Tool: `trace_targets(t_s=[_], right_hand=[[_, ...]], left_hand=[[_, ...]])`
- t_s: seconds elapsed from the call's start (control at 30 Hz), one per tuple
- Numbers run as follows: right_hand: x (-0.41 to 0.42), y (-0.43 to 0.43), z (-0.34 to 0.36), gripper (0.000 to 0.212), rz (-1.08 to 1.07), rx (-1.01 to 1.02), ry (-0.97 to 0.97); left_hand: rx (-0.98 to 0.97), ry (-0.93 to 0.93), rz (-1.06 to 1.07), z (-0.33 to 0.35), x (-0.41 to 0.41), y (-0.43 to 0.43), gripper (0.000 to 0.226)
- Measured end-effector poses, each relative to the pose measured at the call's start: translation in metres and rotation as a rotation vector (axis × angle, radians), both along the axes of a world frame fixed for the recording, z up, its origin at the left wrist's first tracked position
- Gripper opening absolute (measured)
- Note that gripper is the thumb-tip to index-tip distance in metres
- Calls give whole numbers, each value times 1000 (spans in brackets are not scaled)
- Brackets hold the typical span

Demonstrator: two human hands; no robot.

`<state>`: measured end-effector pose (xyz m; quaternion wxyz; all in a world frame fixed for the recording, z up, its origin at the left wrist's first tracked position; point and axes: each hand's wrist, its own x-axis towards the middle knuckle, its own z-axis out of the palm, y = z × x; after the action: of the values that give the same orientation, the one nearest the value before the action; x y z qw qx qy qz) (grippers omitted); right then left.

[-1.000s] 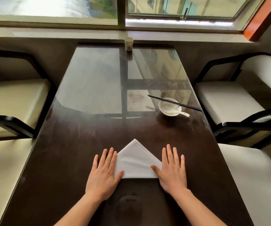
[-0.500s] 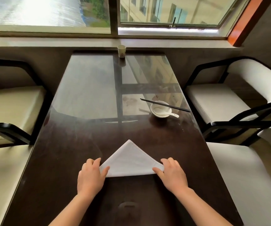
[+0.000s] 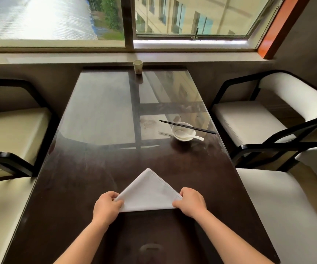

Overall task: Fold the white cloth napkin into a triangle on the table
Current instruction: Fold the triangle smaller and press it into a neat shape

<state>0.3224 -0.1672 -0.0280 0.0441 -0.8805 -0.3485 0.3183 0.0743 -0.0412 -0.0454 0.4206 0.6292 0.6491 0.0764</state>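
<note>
**Napkin lies as a triangle near the table's near edge**

The dark, glossy table runs lengthwise from the person to the window sill, its far half mirroring the window and the pale building outside. The white cloth napkin lies flat on it, close to the near edge and about midway between the long sides, its point aimed at the far edge. The left hand has its grip closed on the napkin's left corner, thumb on top; the right hand has its grip closed on the right corner.

Toward the right edge sits a white bowl with a white spoon in it and black chopsticks laid across its rim. A paper cup stands at the middle of the far edge. Black-framed chairs with cream cushions line both long sides: left, right.
</note>
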Motion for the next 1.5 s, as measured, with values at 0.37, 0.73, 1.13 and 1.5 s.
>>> trace_targets(t_s=[0.37,0.73,1.13,1.5], right_hand=[[4,-5,1,44,-584,193,682],[20,-25,15,16,-405,391,663],[78,-37,38,12,-423,529,584],[149,-26,7,11,-503,498,482]], left_hand=[[-321,-455,299,-5,-8,-7,12],[-348,-604,228,17,0,-12,15],[-178,-608,115,32,76,3,10],[-63,-441,7,12,156,20,5]])
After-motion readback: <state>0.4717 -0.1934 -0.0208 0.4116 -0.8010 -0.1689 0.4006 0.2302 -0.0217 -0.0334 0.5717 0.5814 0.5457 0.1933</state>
